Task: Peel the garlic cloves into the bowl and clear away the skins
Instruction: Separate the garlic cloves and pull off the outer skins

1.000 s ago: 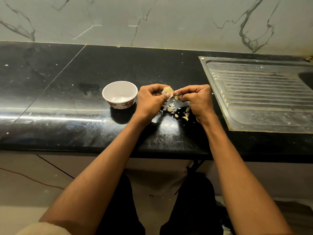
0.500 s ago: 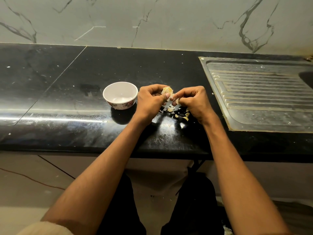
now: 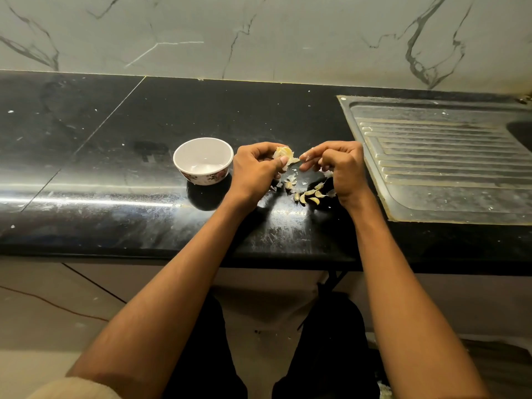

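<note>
Garlic piece (image 3: 283, 156) pinched in left hand (image 3: 256, 171), right hand (image 3: 336, 168) fingertips pinching its skin tip — bowl (image 3: 203, 161) just outboard of left hand, so left is nearer — loose cloves (image 3: 309, 195) on bench (image 3: 115, 168) below, between both hands.

1 head-worn camera is looking forward and steeply down, from close above, at the black countertop (image 3: 121, 156) against the marble wall (image 3: 288, 36).

White bowl (image 3: 203, 159) with floral band, black counter (image 3: 115, 156), grey-veined white marble wall (image 3: 259, 36).
</note>
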Motion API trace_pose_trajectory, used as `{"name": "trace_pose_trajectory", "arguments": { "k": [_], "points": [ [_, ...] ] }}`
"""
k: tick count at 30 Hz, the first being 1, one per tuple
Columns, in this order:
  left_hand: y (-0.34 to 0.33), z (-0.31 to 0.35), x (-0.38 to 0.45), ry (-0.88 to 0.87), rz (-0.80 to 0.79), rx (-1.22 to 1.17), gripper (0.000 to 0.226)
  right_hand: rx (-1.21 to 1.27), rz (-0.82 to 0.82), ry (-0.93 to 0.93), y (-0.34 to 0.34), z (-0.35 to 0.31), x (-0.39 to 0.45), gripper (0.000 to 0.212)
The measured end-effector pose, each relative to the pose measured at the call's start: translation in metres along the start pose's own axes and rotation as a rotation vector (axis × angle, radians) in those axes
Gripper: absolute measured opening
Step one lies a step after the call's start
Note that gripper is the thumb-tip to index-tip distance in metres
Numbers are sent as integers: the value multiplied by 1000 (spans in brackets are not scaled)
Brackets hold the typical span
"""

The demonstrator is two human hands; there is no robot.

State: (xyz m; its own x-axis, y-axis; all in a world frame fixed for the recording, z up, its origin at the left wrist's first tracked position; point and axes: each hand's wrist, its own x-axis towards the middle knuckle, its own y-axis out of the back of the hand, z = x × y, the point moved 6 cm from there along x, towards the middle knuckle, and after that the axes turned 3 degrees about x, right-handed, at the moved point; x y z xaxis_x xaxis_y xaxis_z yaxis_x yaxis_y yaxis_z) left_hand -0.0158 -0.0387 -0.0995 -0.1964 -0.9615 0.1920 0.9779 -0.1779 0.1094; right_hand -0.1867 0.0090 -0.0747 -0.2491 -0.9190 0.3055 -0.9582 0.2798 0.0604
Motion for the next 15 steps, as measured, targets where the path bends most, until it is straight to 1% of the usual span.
{"name": "trace_pose_trajectory", "arguments": {
  "k": [3,7,11,15],
  "points": [
    [-2,0,0,-15,-7,31,14,17,130,-50,14,6,1,34],
    [-4,1,0,-31,-22,78,14,-142,251,-105,31,14,-6,36],
    [-4,2,1,-37,-23,89,13,-343,222,-140,34,18,-26,40],
    [-4,1,1,-27,-28,91,15,-416,200,-124,32,19,-37,36]
  ]
}}
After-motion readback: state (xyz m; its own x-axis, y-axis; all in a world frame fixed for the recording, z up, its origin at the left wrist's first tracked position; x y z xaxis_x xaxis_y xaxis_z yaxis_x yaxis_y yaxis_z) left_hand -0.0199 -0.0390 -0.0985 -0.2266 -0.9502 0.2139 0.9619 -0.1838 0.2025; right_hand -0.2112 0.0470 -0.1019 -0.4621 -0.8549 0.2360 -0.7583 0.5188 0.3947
